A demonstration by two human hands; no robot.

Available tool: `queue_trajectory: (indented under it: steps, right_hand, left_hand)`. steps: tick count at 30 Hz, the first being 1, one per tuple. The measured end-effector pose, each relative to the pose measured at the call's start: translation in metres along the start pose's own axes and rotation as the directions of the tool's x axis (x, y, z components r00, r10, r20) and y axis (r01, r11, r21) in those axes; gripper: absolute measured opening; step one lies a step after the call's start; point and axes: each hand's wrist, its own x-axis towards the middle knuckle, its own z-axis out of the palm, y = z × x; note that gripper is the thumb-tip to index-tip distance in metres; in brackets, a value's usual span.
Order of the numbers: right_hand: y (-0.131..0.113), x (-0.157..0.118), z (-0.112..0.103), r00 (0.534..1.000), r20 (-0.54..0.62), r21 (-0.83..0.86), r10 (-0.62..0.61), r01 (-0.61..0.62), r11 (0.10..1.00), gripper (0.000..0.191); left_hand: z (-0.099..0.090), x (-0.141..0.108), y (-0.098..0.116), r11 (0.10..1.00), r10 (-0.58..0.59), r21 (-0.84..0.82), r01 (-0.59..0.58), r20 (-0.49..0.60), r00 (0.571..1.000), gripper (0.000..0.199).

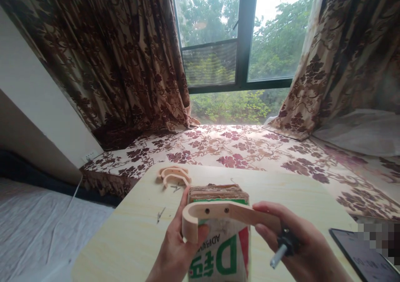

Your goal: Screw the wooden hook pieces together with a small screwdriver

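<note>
A pale curved wooden hook (pixel 233 212) with two dark holes lies across a stack of cardboard (pixel 218 257) with green print. My left hand (pixel 176 244) is closed round the hook's curved end, its fingers along the cardboard's left side. At the straight end, my right hand (pixel 300 240) pinches the wood between thumb and forefinger. A black-handled tool with a metal shaft (pixel 284 244) also sits in my right hand, its shaft pointing down and to the left.
More curved wooden hooks (pixel 175 175) lie at the back left of the pale table (pixel 118 236), with small screws (pixel 160 215) near them. A phone (pixel 362 255) is at the right edge. Behind are a floral-covered ledge (pixel 231 144), curtains and a window.
</note>
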Motion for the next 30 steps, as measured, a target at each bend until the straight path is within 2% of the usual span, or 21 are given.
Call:
queue_trajectory:
  steps: [5, 11, 14, 17, 22, 24, 27, 30]
  right_hand:
    - [-0.006, 0.007, -0.004, 1.000, 0.028, 0.040, -0.005, 0.004, 0.999, 0.026]
    - [-0.001, 0.006, -0.002, 0.999, 0.045, 0.004, 0.003, -0.003, 1.000, 0.022]
    - [0.005, 0.001, 0.003, 1.000, 0.014, -0.007, 0.024, -0.024, 1.000, 0.023]
    - [0.009, -0.004, 0.009, 0.998, -0.051, -0.010, 0.046, -0.046, 0.999, 0.022]
    - [0.007, -0.007, 0.018, 0.974, -0.153, 0.002, 0.169, -0.171, 0.985, 0.020]
    - [0.006, -0.006, 0.020, 0.973, -0.151, 0.012, 0.176, -0.176, 0.984, 0.022]
    - [0.005, -0.004, 0.020, 0.977, -0.146, 0.005, 0.152, -0.153, 0.988, 0.022]
    - [0.004, 0.000, 0.018, 0.993, -0.088, -0.011, 0.081, -0.082, 0.997, 0.020]
  left_hand:
    - [0.000, -0.001, 0.002, 1.000, -0.017, 0.016, 0.017, 0.020, 1.000, 0.078]
    - [0.010, -0.004, 0.012, 0.999, -0.033, -0.004, 0.033, -0.156, 0.987, 0.075]
    - [0.014, -0.005, 0.009, 1.000, -0.028, -0.002, 0.028, -0.178, 0.984, 0.076]
    - [0.015, -0.005, 0.001, 0.998, 0.044, 0.049, -0.035, -0.196, 0.980, 0.074]
    - [0.011, -0.007, -0.004, 0.981, 0.151, 0.156, -0.112, -0.266, 0.952, 0.070]
    - [0.009, -0.008, 0.000, 0.961, 0.247, 0.193, -0.196, -0.287, 0.926, 0.061]
    - [0.010, -0.008, 0.005, 0.911, 0.385, 0.257, -0.321, -0.253, 0.888, 0.040]
    - [0.015, -0.005, 0.003, 0.906, 0.402, 0.253, -0.339, -0.266, 0.876, 0.033]
